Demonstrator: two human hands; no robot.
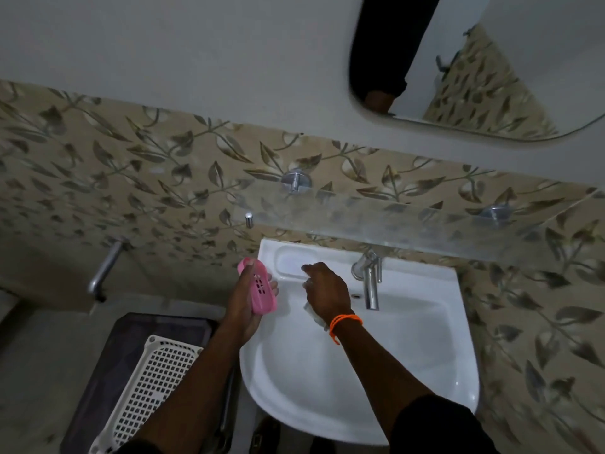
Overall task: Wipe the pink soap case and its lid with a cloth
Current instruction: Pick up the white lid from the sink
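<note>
Left hand [244,303] fingers clamp the perforated pink soap case [260,286] just off the white wash basin's [425,348] rear-left corner, right hand [325,291] fingers close on a pale cloth [316,314] over the basin's recessed soap ledge, beneath a glass shelf [409,221] on leaf-patterned wall tiles [131,172].

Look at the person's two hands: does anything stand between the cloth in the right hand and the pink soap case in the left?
Nothing visible does. The left hand holds the pink soap case beside the sink; the right hand, gripping the cloth, is apart from it across open space.
</note>
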